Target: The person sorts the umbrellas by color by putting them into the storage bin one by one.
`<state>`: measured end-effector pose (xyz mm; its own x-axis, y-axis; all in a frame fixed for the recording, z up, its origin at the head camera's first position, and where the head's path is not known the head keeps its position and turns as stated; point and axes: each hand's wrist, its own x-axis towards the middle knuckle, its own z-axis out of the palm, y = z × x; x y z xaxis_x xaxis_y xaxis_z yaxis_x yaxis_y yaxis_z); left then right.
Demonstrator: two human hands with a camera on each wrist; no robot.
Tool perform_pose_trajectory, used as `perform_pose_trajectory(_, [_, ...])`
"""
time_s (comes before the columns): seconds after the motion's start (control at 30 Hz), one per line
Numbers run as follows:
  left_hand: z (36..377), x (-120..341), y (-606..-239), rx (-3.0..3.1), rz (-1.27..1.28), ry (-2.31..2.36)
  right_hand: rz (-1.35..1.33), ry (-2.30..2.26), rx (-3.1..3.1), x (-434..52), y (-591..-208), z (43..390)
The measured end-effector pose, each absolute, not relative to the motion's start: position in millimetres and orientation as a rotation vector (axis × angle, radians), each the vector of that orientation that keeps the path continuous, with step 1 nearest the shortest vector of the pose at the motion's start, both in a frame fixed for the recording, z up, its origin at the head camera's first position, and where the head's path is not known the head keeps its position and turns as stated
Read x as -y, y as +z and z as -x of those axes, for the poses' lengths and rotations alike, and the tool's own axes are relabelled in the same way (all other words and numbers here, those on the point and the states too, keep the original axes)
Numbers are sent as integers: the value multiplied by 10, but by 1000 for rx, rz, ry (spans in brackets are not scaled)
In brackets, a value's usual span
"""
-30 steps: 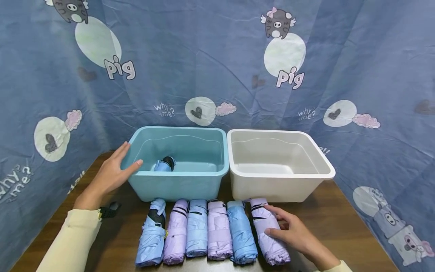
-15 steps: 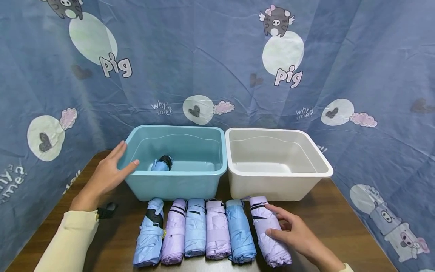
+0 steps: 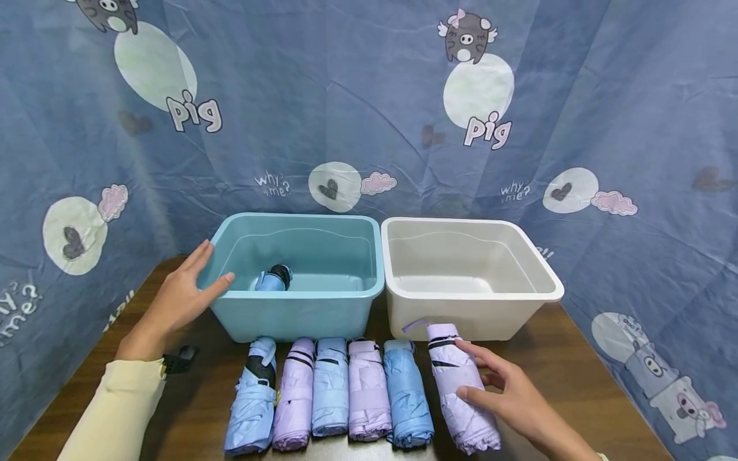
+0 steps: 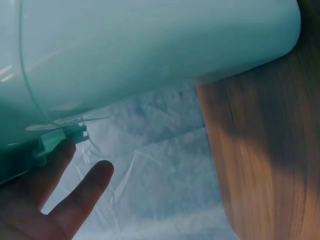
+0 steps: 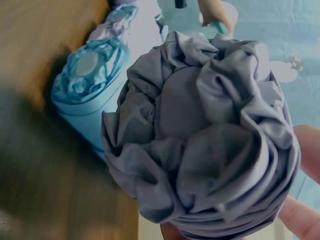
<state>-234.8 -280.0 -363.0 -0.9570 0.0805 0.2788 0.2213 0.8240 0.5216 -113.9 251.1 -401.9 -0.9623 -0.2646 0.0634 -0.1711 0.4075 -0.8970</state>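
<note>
The purple folded umbrella lies at the right end of the row on the near part of the wooden table, its long axis running from near to far with the strapped end pointing toward the white tub and tilted a little left at the top. The right hand sits on its right side, thumb and fingers curled round the roll, so it is clamped on that umbrella; the right wrist view shows the bunched near end of the fabric with fingertips at its edge. It lies just apart from the blue umbrella to its left, and further left the row goes on with a purple, a blue, a purple and a blue one, all lying the same way. The white tub stands directly beyond it, far closer to this hand than to the other. The left hand rests with straight fingers against the left outer wall of the blue tub, holding nothing; inside that tub lies one more blue umbrella. A patterned blue cloth hangs behind.
</note>
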Motion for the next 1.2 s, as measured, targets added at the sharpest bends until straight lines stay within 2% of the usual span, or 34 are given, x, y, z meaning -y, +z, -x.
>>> perform_pose_trajectory(0.43, [2365,2804,-3657,2711,266,-848,456,-1641,-2574,-2493,-3864,1074])
perform_pose_trajectory(0.87, [2374,2818,-3646,2671,288,-865,649,-1678,-2535,-2427,-3593,1050])
perform_pose_trajectory(1.2, [2363,2814,-3689,2648,295,-932,595,-1723,-2521,-2388,-3416,1043])
